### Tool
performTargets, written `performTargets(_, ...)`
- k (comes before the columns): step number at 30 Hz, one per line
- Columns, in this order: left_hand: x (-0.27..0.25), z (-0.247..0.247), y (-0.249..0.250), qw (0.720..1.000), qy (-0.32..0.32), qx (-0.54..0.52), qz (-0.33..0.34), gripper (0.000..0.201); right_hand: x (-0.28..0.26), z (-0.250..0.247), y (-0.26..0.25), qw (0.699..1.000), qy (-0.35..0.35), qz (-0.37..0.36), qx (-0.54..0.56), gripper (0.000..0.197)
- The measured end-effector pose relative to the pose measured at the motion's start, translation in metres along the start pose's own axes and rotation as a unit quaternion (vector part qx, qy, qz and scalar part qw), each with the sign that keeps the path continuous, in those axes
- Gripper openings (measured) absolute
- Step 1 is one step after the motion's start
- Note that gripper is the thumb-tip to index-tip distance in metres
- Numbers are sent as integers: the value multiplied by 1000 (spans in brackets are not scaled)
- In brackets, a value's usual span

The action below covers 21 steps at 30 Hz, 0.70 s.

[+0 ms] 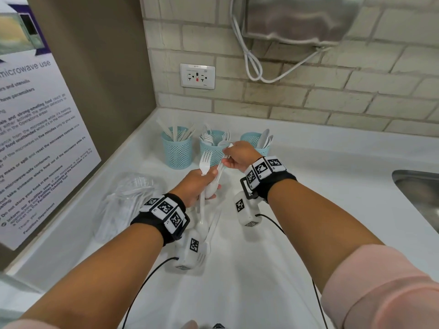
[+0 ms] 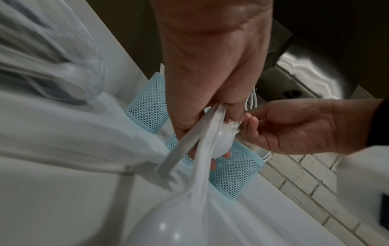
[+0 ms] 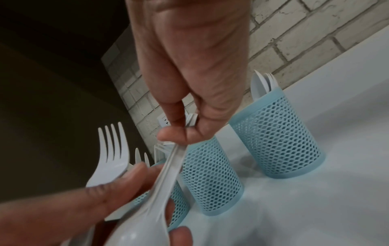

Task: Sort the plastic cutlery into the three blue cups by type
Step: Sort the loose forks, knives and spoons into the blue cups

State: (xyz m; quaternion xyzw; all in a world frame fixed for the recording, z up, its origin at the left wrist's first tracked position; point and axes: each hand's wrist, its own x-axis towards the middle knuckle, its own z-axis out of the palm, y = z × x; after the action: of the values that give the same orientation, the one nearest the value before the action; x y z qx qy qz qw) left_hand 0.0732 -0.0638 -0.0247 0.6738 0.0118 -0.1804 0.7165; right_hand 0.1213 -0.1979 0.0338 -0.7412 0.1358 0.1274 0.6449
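Note:
Three blue mesh cups stand at the back of the white counter: the left cup (image 1: pixel 177 148) holds knives, the middle cup (image 1: pixel 213 150) forks, the right cup (image 1: pixel 255 140) (image 3: pixel 275 138) spoons. My left hand (image 1: pixel 209 179) (image 3: pixel 118 188) grips a small bundle of white cutlery in front of the middle cup, with a fork (image 1: pixel 205 160) (image 3: pixel 113 153) sticking up. My right hand (image 1: pixel 228 155) (image 3: pixel 179 131) pinches the handle end of a white spoon (image 1: pixel 219 167) (image 3: pixel 168 166) from that bundle; its bowl still lies in my left palm.
A clear plastic bag (image 1: pixel 126 203) with more cutlery lies left of my left arm. Loose white pieces (image 1: pixel 211 231) lie on the counter under my left wrist. A steel sink (image 1: pixel 418 198) is at the right, a wall outlet (image 1: pixel 197 76) behind the cups.

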Motion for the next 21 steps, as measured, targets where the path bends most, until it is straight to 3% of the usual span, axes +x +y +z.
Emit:
performTargets(2, -1, -2, 0, 1000, -20, 10, -5, 27, -1, -6, -2, 999, 14, 13, 35, 5)
performTargets(5, 0, -3, 3, 1000, -23, 1, -2, 32, 1, -12, -1, 996, 46, -2, 71, 6)
performTargets(6, 1, -3, 5, 1000, -16, -8, 2, 32, 4, -14, 2, 997, 62, -20, 52, 15)
performTargets(8, 2, -2, 10, 999, 1, -34, 5, 31, 9, -17, 9, 990, 70, -87, -90, 41)
performTargets(9, 2, -2, 12, 999, 8, -43, 5, 30, 9, -18, 12, 970, 66, -129, -195, 51)
performTargets(11, 2, 0, 16, 998, 19, -53, 7, 28, 8, -19, 19, 894, 63, -219, -386, 59)
performTargets(14, 3, 1, 21, 997, 33, -67, 6, 24, 2, -18, 30, 789, 93, -306, -525, 67)
performTargets(16, 2, 2, 22, 997, 36, -66, 11, 21, 0, -18, 37, 734, 116, -333, -581, 69)
performTargets(21, -2, 5, 24, 997, 37, -57, 36, 18, -5, -18, 52, 713, 159, -418, -540, 48)
